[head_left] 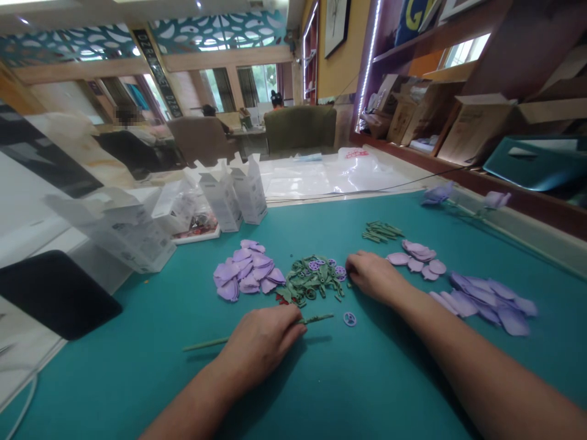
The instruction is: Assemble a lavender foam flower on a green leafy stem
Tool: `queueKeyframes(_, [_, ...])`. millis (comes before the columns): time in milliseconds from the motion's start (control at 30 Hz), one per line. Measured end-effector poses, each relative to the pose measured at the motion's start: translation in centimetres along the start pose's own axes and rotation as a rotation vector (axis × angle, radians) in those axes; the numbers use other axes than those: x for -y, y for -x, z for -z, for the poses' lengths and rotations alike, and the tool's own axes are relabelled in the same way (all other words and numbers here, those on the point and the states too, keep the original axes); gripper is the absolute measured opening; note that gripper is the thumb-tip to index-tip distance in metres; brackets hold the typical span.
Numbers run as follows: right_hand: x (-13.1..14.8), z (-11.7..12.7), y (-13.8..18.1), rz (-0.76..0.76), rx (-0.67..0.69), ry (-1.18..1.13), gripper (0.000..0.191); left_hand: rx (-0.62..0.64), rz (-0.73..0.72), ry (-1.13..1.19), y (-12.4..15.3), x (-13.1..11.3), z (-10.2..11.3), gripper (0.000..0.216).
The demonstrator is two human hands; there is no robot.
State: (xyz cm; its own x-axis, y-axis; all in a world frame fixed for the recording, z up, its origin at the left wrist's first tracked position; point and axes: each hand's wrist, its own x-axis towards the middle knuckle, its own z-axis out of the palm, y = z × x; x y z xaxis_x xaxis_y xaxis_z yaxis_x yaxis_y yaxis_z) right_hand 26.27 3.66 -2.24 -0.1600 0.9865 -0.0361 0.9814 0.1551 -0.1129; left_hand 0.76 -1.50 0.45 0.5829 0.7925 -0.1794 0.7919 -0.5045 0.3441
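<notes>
Nearest the camera, two bare forearms reach out over the teal surface [367, 379]. The left hand [261, 342] lies knuckles up, its fingers curled around a thin green stem [206, 343] that rests flat on the surface and sticks out past the hand on both sides. The right hand [373, 275] rests palm down with fingers bent at the edge of a heap of green parts [309, 282] (small purple discs are mixed in); whether it has pinched one of the pieces cannot be told. One purple disc [350, 318] lies alone just beside the stem's tip. Left of the green heap, touching it, is a pile of lilac petals [247, 272]. Right of the right hand lie pinker petals [417, 258], and nearer the surface's right edge a spread of larger lilac petals [490, 302]. A small bundle of green stalks [380, 231] lies farther back. Two finished purple flowers [463, 197] lie at the far right edge. White cartons [233, 195] stand at the far left.
</notes>
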Motion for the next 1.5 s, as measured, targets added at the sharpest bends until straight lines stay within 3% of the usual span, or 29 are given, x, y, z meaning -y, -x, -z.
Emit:
queueKeyframes(900, [0.3,-0.2,0.0,-0.032,-0.012,-0.006,0.016,-0.018,-0.014,-0.008,0.0,0.0,0.0,0.023])
queueKeyframes(1167, [-0.9,-0.2,-0.1,-0.012,0.007,-0.050,0.030,-0.023,-0.012,0.005,0.1,0.1,-0.1,0.023])
queueKeyframes(1500, [-1.1,-0.1,-0.3,-0.049,-0.012,-0.051,0.031,-0.016,-0.013,-0.003,0.0,0.2,-0.1,0.022])
